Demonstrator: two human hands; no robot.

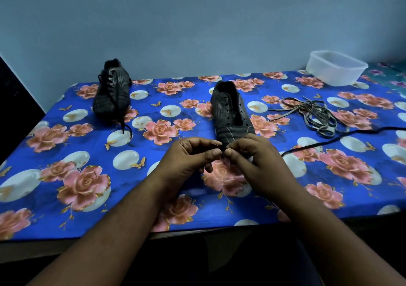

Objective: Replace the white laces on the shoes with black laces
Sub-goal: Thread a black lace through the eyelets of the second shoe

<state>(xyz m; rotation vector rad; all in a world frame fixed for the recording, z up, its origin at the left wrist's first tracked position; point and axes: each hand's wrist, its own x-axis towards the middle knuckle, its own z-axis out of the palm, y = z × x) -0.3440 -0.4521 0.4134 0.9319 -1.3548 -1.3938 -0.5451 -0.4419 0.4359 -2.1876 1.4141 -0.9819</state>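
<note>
Both hands [223,154] pinch black lace [329,140] before unlaced shoe [230,112].

Dim, bluish, even light with soft shadows; wide-angle bending at the edges, dark foreground, slight softness throughout.

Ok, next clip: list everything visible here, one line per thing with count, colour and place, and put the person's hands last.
laced shoe: one, dark, far left on the table, black lace threaded with ends trailing toward the camera.
unlaced shoe: one, dark, centre, eyelets empty, toe toward the hands.
removed laces: a tangled pile, pale grey-white, right of the unlaced shoe.
black lace: one, runs from the right edge across the cloth toward the hands.
plastic container: one, translucent white, far right corner.
tablecloth: one, blue with pink roses, covers the table.
wall: pale blue, behind the table.
left hand: fingertips pinched, at the shoe's toe.
right hand: fingertips pinched, meeting the left; what they pinch is too small to see.
</note>
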